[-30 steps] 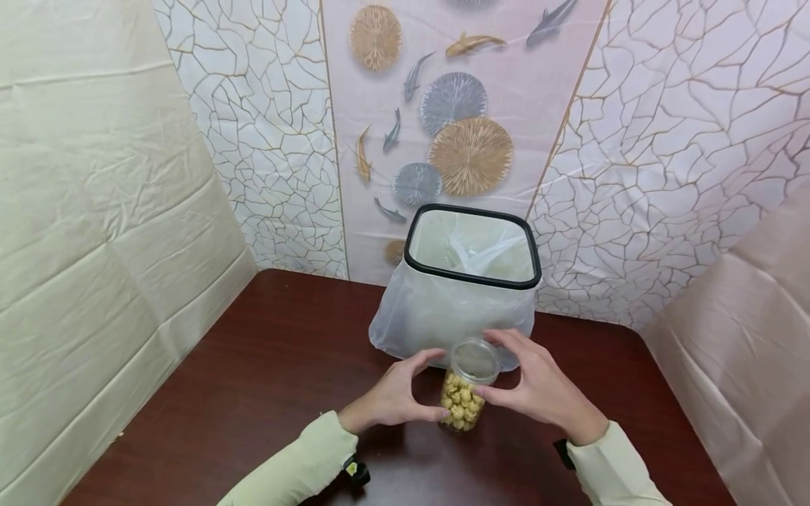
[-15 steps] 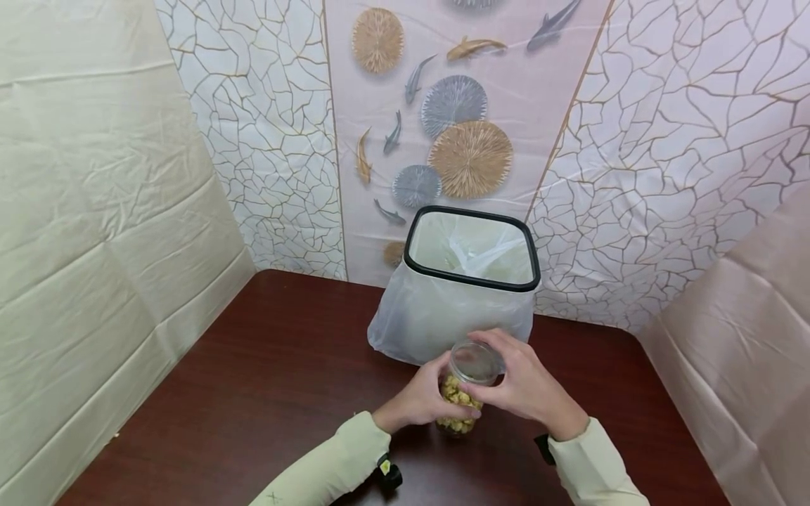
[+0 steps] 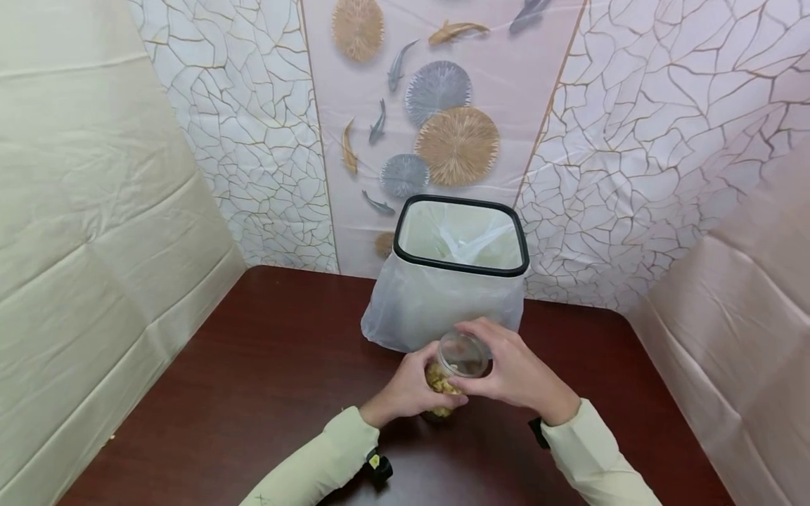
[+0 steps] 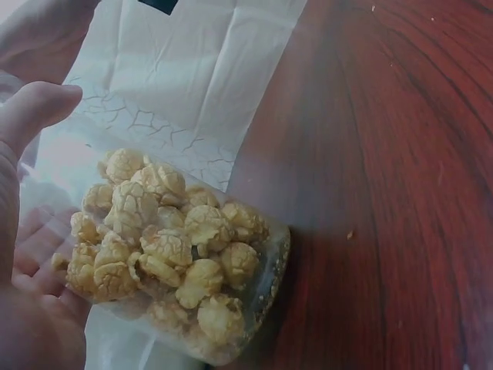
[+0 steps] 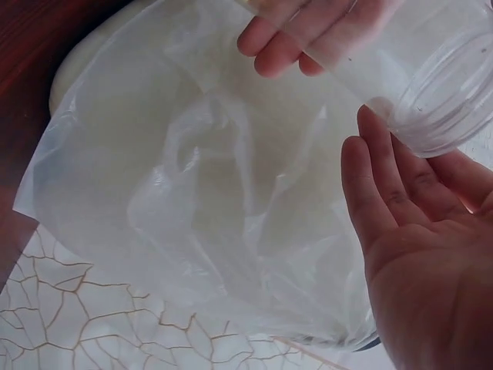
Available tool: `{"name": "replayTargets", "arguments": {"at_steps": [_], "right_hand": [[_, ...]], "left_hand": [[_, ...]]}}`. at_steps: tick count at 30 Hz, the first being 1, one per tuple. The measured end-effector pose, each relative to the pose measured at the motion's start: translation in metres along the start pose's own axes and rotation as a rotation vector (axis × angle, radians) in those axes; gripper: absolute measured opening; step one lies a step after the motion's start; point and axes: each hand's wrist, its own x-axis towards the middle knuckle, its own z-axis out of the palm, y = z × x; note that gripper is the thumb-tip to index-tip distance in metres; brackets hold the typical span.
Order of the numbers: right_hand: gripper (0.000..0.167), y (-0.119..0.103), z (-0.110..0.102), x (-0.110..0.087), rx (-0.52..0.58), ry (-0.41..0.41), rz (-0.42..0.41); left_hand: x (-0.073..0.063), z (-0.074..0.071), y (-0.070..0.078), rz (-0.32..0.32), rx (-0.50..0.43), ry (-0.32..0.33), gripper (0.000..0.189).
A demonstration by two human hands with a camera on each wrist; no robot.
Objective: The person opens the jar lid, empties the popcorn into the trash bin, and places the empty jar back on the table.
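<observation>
A clear plastic jar of popcorn (image 3: 439, 385) stands between my hands in the head view, in front of the lined bin. My left hand (image 3: 405, 390) curls round its body, thumb on the near side and fingers on the far side. Around the round clear top (image 3: 464, 355), my right hand (image 3: 519, 369) holds the rim between thumb and fingers. The left wrist view shows golden popcorn pieces (image 4: 169, 239) through the jar wall, filling its lower part. From the right wrist, the ridged clear rim (image 5: 451, 100) rests against the right fingers.
A bin with a black rim (image 3: 462, 267) and a translucent white bag (image 3: 436, 302) stands just behind the jar. The dark red wooden table (image 3: 253, 379) extends to both sides. Fabric-covered walls (image 3: 76, 281) enclose it left, right and back.
My left hand has closed in from the left and now grips the jar's body. My right hand has come in round the top. The head view has shifted slightly.
</observation>
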Motion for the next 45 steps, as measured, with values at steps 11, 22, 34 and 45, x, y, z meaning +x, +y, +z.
{"name": "replayTargets", "arguments": {"at_steps": [11,22,34,45], "right_hand": [[0.082,-0.016,-0.004,0.007,-0.089,-0.009,-0.023],[0.078,-0.026,-0.004,0.014,-0.228,0.027,0.040],[0.057,-0.028,0.002,0.023,-0.188,0.013,0.000],[0.055,-0.022,0.007,0.025,-0.069,0.022,-0.113]], "left_hand": [[-0.011,-0.015,0.007,0.043,0.110,0.024,0.077],[-0.016,-0.021,0.012,0.137,0.207,0.152,0.078],[-0.021,-0.027,0.019,0.161,0.412,0.218,0.078],[-0.022,-0.041,0.015,0.249,0.483,0.252,0.076]]}}
